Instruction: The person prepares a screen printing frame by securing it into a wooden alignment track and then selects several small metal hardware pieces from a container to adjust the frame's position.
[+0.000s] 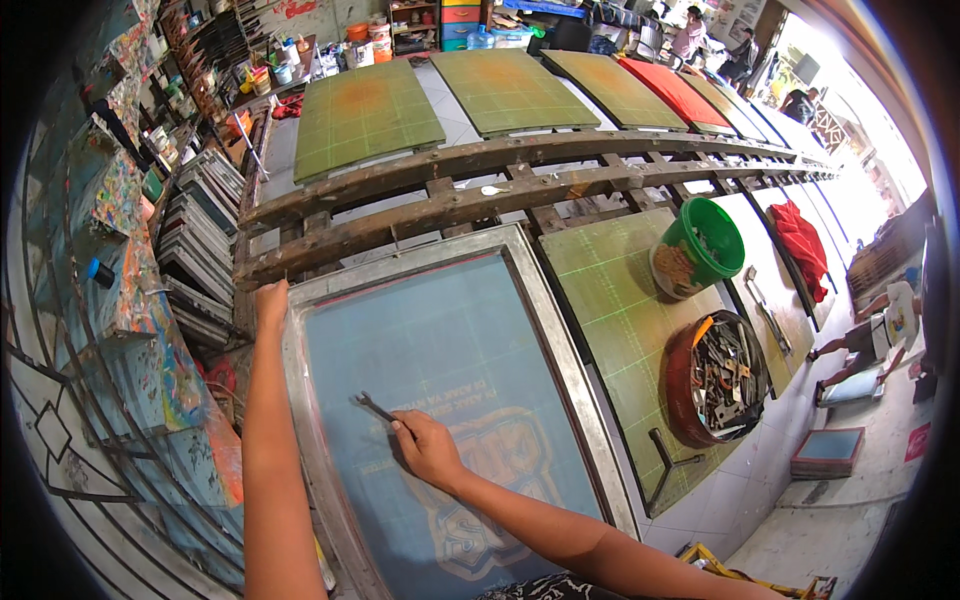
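Right hand (428, 450): clamped on a wrench (375, 407), over the mesh (400, 335) inside the screen frame (560, 370); cannot confirm contact.
Left hand (271, 303): set at the screen frame's upper-left corner; cannot tell whether clamped on it.
Mesh: could be scratched or torn by a slip of the wrench.
Screen frame: could shift under an uneven push at that corner.
Lettering (430, 393): pale, upside down, within the screen frame's lower half, above a badge-like emblem (490, 490); not transcribed.
Tool tub (683, 400): right of the screen frame; could spill from a knock.
Brands: none identified.
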The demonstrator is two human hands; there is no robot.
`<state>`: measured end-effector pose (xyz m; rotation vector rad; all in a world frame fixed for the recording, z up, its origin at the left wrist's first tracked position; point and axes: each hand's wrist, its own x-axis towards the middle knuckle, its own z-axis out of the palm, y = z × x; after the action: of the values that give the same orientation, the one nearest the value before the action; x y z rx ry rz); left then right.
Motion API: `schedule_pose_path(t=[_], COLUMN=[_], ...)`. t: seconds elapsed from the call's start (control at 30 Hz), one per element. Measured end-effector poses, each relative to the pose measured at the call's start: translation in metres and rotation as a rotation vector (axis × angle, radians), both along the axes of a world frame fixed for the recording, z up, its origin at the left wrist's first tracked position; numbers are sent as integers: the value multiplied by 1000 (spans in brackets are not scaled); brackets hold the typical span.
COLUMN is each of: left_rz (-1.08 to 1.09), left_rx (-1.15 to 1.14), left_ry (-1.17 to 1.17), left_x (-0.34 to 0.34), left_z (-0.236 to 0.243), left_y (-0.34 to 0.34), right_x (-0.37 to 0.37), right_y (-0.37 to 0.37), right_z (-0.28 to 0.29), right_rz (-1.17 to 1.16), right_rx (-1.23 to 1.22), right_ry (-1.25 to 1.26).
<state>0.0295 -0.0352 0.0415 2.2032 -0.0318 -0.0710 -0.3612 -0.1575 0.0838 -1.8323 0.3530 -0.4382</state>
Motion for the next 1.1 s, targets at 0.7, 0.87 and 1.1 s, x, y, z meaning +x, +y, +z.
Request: schedule_pose_path(t=[0.7,0.87,1.1], left_rz=[-74,-79,35], left_rx=[136,188,252], left_ry=[193,20,87], left_x=[-46,-149,-179], left_z=[16,1,54], left_y=[31,39,31], right_x=[0,14,212], right_y=[2,-33,-78], right_z=[0,-9,62], right_rz=[-1,139,238], right_rx=[-17,677,-656], right_ry=[61,244,-124])
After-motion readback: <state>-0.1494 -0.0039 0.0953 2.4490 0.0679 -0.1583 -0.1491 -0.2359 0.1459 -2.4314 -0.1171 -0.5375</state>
